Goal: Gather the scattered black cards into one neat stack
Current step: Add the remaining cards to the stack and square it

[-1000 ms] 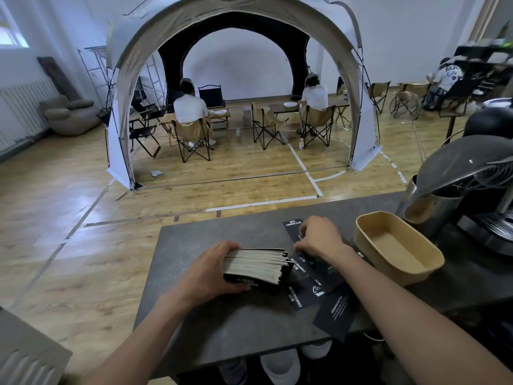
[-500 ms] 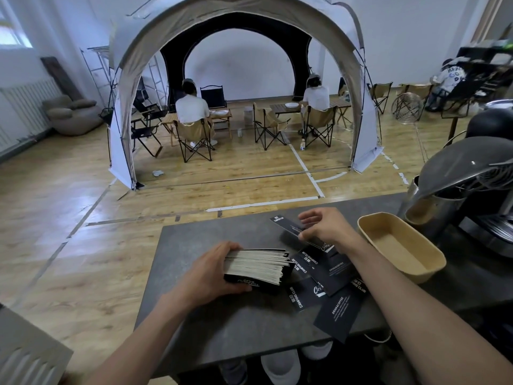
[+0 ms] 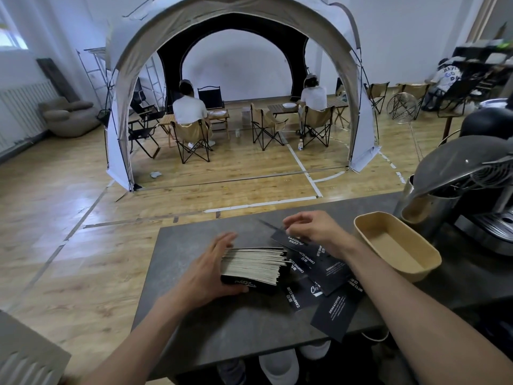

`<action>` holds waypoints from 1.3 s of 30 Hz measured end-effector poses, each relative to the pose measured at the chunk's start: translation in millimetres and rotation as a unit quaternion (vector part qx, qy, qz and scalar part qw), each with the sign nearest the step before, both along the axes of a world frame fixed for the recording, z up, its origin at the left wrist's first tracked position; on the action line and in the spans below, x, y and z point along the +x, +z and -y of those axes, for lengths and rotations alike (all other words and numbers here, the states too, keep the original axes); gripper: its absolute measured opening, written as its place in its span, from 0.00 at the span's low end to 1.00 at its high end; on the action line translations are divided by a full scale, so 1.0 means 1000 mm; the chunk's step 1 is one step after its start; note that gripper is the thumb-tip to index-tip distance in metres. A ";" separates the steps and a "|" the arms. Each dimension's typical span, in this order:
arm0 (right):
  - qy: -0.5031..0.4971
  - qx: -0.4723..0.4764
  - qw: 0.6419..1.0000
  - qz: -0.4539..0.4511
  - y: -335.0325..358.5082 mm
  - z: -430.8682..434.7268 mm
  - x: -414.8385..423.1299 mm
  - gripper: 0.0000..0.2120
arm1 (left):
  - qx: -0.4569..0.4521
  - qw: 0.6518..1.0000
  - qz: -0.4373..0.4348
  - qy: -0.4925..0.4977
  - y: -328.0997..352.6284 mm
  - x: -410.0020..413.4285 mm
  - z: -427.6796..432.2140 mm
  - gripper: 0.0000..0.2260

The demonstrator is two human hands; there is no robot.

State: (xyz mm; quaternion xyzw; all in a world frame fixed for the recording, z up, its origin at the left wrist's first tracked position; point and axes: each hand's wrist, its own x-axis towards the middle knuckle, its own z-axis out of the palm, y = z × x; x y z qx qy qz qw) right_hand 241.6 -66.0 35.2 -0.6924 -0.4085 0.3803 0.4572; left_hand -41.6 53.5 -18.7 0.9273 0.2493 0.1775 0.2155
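Note:
A thick stack of black cards (image 3: pixel 254 266) lies on the grey counter (image 3: pixel 236 329). My left hand (image 3: pixel 211 270) holds the stack's left end, fingers over the far side and thumb under the near edge. To the right, several loose black cards (image 3: pixel 323 282) lie fanned and overlapping; one (image 3: pixel 334 312) reaches the counter's near edge. My right hand (image 3: pixel 311 227) hovers over the far end of the spread and pinches a black card (image 3: pixel 288 238) lifted off the counter, tilted on edge.
A tan oblong tray (image 3: pixel 397 248) stands right of the cards. Behind it sit a metal jug (image 3: pixel 413 204) and a coffee machine (image 3: pixel 477 190). Beyond the counter are a wooden floor, a dome tent and seated people.
My right hand has lifted one card from the far end of the spread and carried it left toward the stack. The left hand's fingers have spread at the stack's far side.

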 end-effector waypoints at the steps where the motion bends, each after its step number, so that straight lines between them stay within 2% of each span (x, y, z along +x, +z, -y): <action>1: 0.071 -0.037 0.996 0.032 0.000 0.000 -0.011 0.10 | 0.004 1.000 0.005 0.000 0.000 0.000 -0.001 0.58; 2: 0.138 -0.069 0.986 0.054 -0.001 0.000 -0.019 0.10 | 0.007 1.000 0.009 -0.003 0.000 0.000 -0.001 0.61; 4: 0.190 -0.077 0.979 0.020 0.000 0.000 -0.026 0.13 | 0.004 1.000 0.005 -0.018 0.002 0.000 0.000 0.56; 6: 0.115 -0.040 0.992 -0.011 0.004 -0.004 -0.017 0.16 | 0.005 1.000 -0.007 -0.022 0.002 0.000 0.001 0.44; 7: 0.057 -0.023 0.997 0.056 0.004 -0.008 -0.007 0.15 | 0.007 1.000 -0.011 -0.018 0.001 -0.001 0.001 0.40; 8: 0.011 -0.030 0.986 0.164 0.004 -0.011 0.004 0.15 | 0.006 1.000 -0.011 -0.012 0.001 -0.001 0.000 0.38; 9: -0.004 -0.068 0.959 0.276 0.002 -0.011 0.009 0.21 | 0.007 1.000 -0.010 -0.007 -0.001 -0.001 -0.001 0.37; 10: 0.007 -0.120 0.928 0.352 -0.002 -0.012 0.009 0.31 | 0.007 1.000 -0.011 -0.003 -0.002 -0.001 -0.002 0.36; 11: 0.021 -0.162 0.911 0.379 -0.005 -0.014 0.008 0.38 | 0.005 1.000 -0.012 -0.001 -0.002 0.000 -0.002 0.36; 12: 0.026 -0.180 0.910 0.373 -0.011 -0.016 0.008 0.43 | 0.002 1.000 -0.013 0.001 -0.002 0.000 -0.003 0.35; 14: 0.019 -0.183 0.928 0.325 -0.016 -0.020 0.009 0.44 | -0.002 1.000 -0.006 0.003 -0.002 0.000 -0.003 0.36; 15: 0.012 -0.176 0.940 0.293 -0.017 -0.023 0.012 0.42 | -0.002 1.000 -0.002 0.001 -0.003 0.000 -0.003 0.36; 17: -0.012 -0.146 0.963 0.225 -0.018 -0.025 0.017 0.31 | -0.004 1.000 0.001 -0.003 -0.004 -0.002 -0.003 0.36; 20: -0.067 -0.056 0.987 0.138 -0.010 -0.026 0.026 0.17 | -0.008 1.000 -0.003 0.007 -0.003 -0.003 0.000 0.36; 23: -0.111 0.079 0.991 0.013 0.006 -0.025 0.027 0.17 | -0.016 1.000 -0.007 0.013 0.000 -0.003 0.003 0.37; 25: -0.146 0.166 0.975 -0.021 0.013 -0.017 0.020 0.24 | -0.022 1.000 -0.010 0.014 0.000 -0.002 0.003 0.41; 27: -0.117 0.193 0.974 -0.013 0.012 -0.008 0.004 0.29 | -0.025 0.999 -0.012 0.016 -0.003 -0.002 0.002 0.50; 28: -0.089 0.182 0.979 -0.015 0.007 -0.005 -0.006 0.27 | -0.026 0.999 -0.014 0.016 -0.004 -0.002 0.001 0.55; 30: -0.032 0.122 0.991 -0.034 -0.008 0.001 -0.030 0.16 | -0.017 1.000 -0.008 0.007 -0.006 -0.002 0.000 0.61; 31: 0.001 0.091 0.996 -0.008 -0.014 0.005 -0.041 0.13 | -0.009 1.000 0.000 0.001 -0.006 -0.002 -0.001 0.62; 32: 0.040 0.072 0.995 0.050 -0.020 0.009 -0.048 0.14 | -0.005 1.000 0.008 -0.005 -0.007 -0.002 -0.002 0.61; 34: 0.080 0.057 0.987 0.127 -0.022 0.012 -0.051 0.19 | 0.002 1.000 0.013 -0.020 -0.005 -0.002 -0.002 0.54; 36: 0.043 0.054 0.985 0.159 -0.014 0.010 -0.034 0.20 | 0.018 0.999 0.004 -0.030 -0.004 -0.002 -0.003 0.42; 37: 0.019 0.039 0.979 0.200 -0.010 0.008 -0.016 0.16 | 0.021 0.999 0.001 -0.032 -0.003 -0.001 -0.003 0.39; 38: 0.029 -0.001 0.960 0.277 -0.007 0.006 0.004 0.15 | 0.021 0.999 -0.001 -0.034 -0.003 0.000 -0.003 0.37; 39: 0.068 -0.070 0.931 0.351 -0.004 0.007 0.022 0.18 | 0.020 0.999 -0.002 -0.034 -0.003 0.001 -0.004 0.36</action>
